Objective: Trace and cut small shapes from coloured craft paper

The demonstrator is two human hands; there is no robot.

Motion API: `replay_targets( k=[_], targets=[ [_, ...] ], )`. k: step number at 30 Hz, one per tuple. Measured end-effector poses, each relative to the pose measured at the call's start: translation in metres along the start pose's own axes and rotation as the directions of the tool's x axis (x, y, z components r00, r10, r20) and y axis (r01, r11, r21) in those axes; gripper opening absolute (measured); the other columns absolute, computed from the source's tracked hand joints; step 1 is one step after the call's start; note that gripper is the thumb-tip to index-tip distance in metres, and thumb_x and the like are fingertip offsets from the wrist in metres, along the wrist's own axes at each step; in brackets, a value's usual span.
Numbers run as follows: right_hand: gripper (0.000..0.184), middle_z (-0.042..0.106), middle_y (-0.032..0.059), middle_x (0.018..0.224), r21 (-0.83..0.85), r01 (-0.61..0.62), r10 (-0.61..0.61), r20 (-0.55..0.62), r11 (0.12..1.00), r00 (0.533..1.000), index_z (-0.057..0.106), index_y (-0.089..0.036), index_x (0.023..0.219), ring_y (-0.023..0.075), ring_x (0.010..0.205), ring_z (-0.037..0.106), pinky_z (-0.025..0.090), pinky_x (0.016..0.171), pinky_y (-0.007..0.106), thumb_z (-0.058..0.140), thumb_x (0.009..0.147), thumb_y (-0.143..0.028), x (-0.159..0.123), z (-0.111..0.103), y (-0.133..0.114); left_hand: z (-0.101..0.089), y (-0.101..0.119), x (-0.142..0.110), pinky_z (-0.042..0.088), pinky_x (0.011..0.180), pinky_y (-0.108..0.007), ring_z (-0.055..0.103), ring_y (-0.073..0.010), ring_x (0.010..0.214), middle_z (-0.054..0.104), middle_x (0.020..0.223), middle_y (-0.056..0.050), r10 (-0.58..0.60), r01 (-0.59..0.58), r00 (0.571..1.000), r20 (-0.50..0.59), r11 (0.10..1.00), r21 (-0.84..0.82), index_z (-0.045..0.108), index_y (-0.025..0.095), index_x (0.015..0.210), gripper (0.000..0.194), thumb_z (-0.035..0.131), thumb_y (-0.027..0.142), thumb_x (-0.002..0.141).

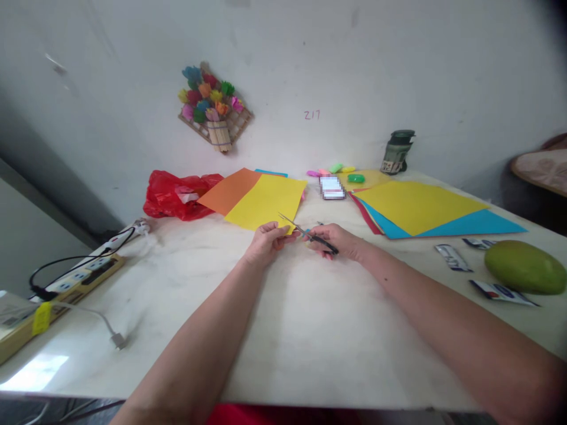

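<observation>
My left hand (268, 242) is closed with thumb and fingers on the near corner of a yellow sheet of paper (270, 198). My right hand (332, 239) grips a pair of scissors (323, 242) with dark handles. Their thin blades point left, over the paper's corner and close to my left thumb. Whether the blades are cutting into the paper I cannot tell. An orange sheet (230, 190) lies beside the yellow one, farther left. Small bits near my right fingertips are too small to make out.
Left stand a red plastic bag (170, 198) and a power strip (84, 277) with cables. Behind my hands are a phone (332, 188) and several highlighters (356, 178). On the right lie stacked coloured sheets (425, 203), a green mango-like fruit (525, 267), small packets (452, 258) and a bottle (397, 153).
</observation>
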State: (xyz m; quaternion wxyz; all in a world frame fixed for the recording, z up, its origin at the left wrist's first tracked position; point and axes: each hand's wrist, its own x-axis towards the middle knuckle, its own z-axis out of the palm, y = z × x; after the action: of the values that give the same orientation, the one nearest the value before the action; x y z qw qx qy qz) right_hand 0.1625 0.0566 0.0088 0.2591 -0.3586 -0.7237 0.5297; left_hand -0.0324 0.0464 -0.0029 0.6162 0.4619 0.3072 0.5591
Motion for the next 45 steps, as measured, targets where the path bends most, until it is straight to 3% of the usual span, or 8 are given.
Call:
replay_targets(
  k=[6,13,19,24,32,45],
  targets=[
    [0.04,0.049,-0.0049,0.049,-0.023,0.0,0.0,0.002,1.0,1.0,0.058,-0.013,0.089,0.0038,0.034,0.041,0.035,0.032,0.017,0.063,0.062,-0.042,0.001,-0.001,0.0,0.002,0.004,-0.002,0.048,0.073,-0.032,0.064,-0.0219,0.074,0.065,0.072,-0.008,-0.016,0.013,0.998,0.059,0.999,0.053,0.061,0.008,0.074,0.017,0.064,0.022,0.064],
    [0.044,0.049,-0.004,0.053,-0.087,0.012,-0.011,0.009,0.996,1.0,0.061,-0.013,0.087,0.0038,0.038,0.039,0.031,0.034,0.018,0.066,0.056,-0.044,0.0,-0.003,-0.001,0.002,0.008,-0.003,0.046,0.065,-0.027,0.063,-0.019,0.072,0.066,0.072,-0.006,-0.024,0.02,0.999,0.031,0.993,0.12,0.057,0.012,0.067,0.015,0.067,0.022,0.061],
    [0.045,0.044,-0.0048,0.054,-0.158,0.078,-0.077,0.016,0.984,0.997,0.061,-0.012,0.084,0.0047,0.045,0.035,0.029,0.041,0.019,0.067,0.054,-0.045,0.0,-0.003,0.0,0.001,0.008,-0.004,0.045,0.064,-0.026,0.062,-0.0174,0.07,0.064,0.07,-0.006,-0.011,-0.002,0.997,0.076,0.987,0.161,0.058,0.011,0.068,0.015,0.065,0.024,0.063],
    [0.044,0.041,-0.0052,0.054,-0.298,0.157,-0.171,-0.02,0.942,0.985,0.061,-0.014,0.084,0.0064,0.049,0.033,0.028,0.045,0.019,0.065,0.055,-0.047,-0.003,-0.002,-0.002,-0.002,0.009,-0.003,0.044,0.062,-0.025,0.062,-0.017,0.069,0.064,0.072,-0.005,-0.032,0.016,0.996,0.083,0.983,0.182,0.06,0.012,0.072,0.014,0.064,0.023,0.064],
    [0.042,0.043,-0.0054,0.052,-0.554,0.166,-0.244,-0.07,0.816,0.967,0.062,-0.019,0.082,0.0073,0.05,0.034,0.028,0.047,0.019,0.063,0.055,-0.051,-0.006,-0.004,-0.005,-0.002,0.014,-0.006,0.042,0.057,-0.022,0.062,-0.0163,0.067,0.064,0.07,-0.006,-0.071,0.045,0.995,0.063,0.941,0.337,0.061,0.012,0.071,0.017,0.064,0.027,0.065],
    [0.037,0.049,-0.0049,0.053,-0.635,0.187,-0.295,-0.068,0.749,0.953,0.063,-0.021,0.078,0.0073,0.05,0.038,0.028,0.049,0.019,0.063,0.055,-0.05,-0.008,-0.006,-0.009,0.0,0.017,-0.007,0.047,0.064,-0.029,0.063,-0.0184,0.062,0.067,0.07,-0.008,-0.114,0.081,0.991,0.077,0.937,0.341,0.061,0.012,0.075,0.025,0.067,0.033,0.062]
  ],
)
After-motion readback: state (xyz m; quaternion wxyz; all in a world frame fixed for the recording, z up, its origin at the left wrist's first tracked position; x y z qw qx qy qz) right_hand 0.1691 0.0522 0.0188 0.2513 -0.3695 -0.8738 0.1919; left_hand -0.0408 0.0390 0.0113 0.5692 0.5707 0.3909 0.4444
